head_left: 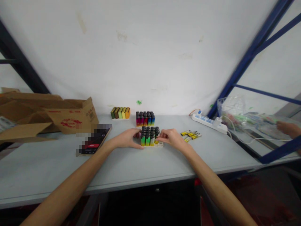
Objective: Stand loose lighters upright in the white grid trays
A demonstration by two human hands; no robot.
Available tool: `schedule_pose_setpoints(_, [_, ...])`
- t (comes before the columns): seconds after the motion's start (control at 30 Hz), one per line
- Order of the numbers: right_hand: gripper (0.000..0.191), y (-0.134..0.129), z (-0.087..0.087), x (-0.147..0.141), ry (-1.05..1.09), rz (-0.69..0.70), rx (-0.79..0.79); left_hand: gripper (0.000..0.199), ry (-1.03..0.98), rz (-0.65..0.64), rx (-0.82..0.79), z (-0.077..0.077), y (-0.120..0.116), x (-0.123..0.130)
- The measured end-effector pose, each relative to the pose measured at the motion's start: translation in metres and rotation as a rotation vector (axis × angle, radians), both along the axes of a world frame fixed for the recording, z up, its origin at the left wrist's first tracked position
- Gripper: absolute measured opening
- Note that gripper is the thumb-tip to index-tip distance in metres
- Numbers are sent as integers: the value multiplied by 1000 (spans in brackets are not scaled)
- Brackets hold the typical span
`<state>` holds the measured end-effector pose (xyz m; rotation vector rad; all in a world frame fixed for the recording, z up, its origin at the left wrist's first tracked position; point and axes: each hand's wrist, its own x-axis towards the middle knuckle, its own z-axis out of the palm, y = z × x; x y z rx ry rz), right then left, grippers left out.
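Several lighters (147, 140) with black tops and green, white and yellow bodies stand upright in rows in a pale tray (161, 145). My left hand (129, 138) is curled round the tray's left side, its thumb low at the front corner and its fingers partly hidden behind the lighters. At the right side, my right hand (172, 138) is closed in a pinch at a yellow lighter (156, 142), its fingertips partly covering it. White sockets of the tray show at its front right corner. Loose yellow lighters (191, 135) lie on the table to the right.
Behind stand a block of red and blue lighters (145, 119) and a green-to-orange block (120, 113). A cardboard box (72, 116) and a partly blurred phone-like screen (100, 138) are left. Right are a power strip (209, 121), a blue frame (252, 56) and another person's hand (288, 129).
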<state>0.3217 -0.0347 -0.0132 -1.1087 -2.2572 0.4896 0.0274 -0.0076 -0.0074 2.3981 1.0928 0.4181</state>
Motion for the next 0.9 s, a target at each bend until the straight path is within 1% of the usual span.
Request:
schedule_pose_setpoints(0.07, [37, 0, 5, 10, -3, 32, -57, 70, -4, -6, 7, 0, 0, 0])
schedule_pose_setpoints(0.13, [36, -1, 13, 29, -14, 17, -64, 68, 2, -8, 19, 0, 0, 0])
schedule_pose_setpoints(0.23, [29, -4, 22, 69, -65, -83, 33, 67, 20, 7, 21, 2, -1, 0])
schedule_pose_setpoints(0.27, [27, -6, 24, 84, -107, -100, 42, 68, 23, 11, 19, 2, -1, 0])
schedule_pose_setpoints(0.37, [25, -16, 23, 121, -230, -107, 22, 69, 21, 15, 10, 2, 0, 0])
schedule_pose_setpoints(0.47, [26, -27, 17, 140, -300, -82, -2, 71, 15, 14, 6, 1, 0, 0])
schedule_pose_setpoints(0.6, [26, -32, 11, 140, -338, -66, -38, 69, 28, 10, 11, 0, 0, 0])
schedule_pose_setpoints(0.73, [25, -29, 14, 128, -304, -97, -46, 67, 27, 11, 3, 1, 0, 0])
schedule_pose_setpoints(0.83, [27, -32, 18, 114, -152, -97, -124, 66, 22, 5, 19, 1, 0, 0])
schedule_pose_setpoints(0.9, [29, -34, 20, 103, 43, -54, -233, 65, 26, 3, 27, 1, 0, 0])
